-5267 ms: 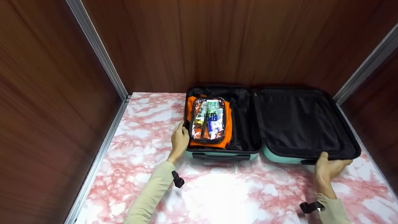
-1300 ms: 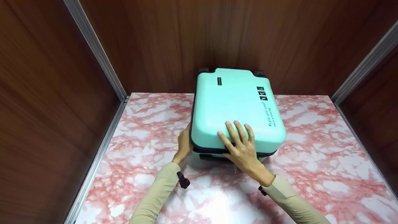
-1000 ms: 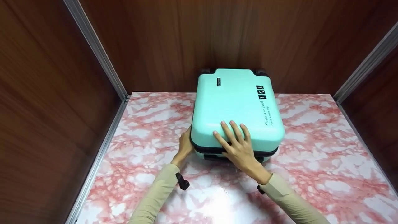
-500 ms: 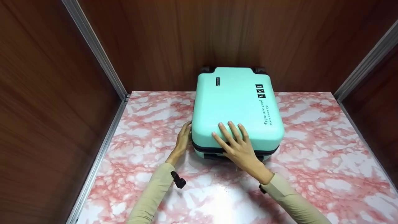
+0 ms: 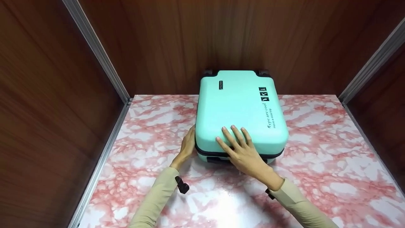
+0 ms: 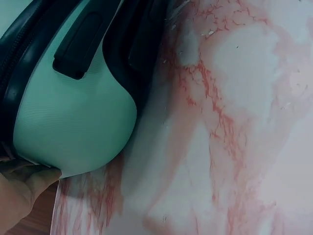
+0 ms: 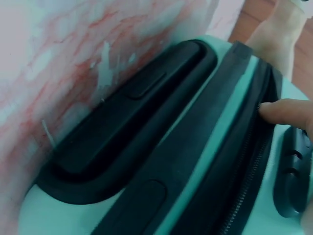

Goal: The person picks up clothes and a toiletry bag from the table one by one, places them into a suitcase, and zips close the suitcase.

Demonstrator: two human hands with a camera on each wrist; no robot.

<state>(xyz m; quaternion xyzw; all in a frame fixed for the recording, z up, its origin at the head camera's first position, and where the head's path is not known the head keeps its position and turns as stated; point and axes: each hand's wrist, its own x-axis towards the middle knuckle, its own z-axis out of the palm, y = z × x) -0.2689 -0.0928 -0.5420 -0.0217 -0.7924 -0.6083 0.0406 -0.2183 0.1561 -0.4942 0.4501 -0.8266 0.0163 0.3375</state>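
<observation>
A mint-green hard-shell suitcase [image 5: 235,109] lies flat with its lid down, wheels toward the back wall. My right hand [image 5: 246,158] rests on the lid's front edge, fingers spread and nearly straight. In the right wrist view its thumb [image 7: 286,112] touches the black zipper seam [image 7: 244,171], where teeth show. My left hand [image 5: 186,145] is at the suitcase's left side, near the front corner. Seen from the left wrist, its fingers [image 6: 41,178] are bent at the zipper seam. I cannot tell whether they pinch a zipper pull. The suitcase's contents are hidden.
The suitcase stands on a red-and-white marbled table [image 5: 152,126]. Brown wood-patterned panels [image 5: 164,47] enclose the back and both sides, with metal strips [image 5: 98,47] at the corners. A black carry handle [image 7: 117,117] is on the suitcase's front side.
The suitcase stood open with orange cloth and a clear toiletry pouch inside; its lid has swung over leftward. My right hand moved from the lid's far edge onto its top. The left shifted slightly.
</observation>
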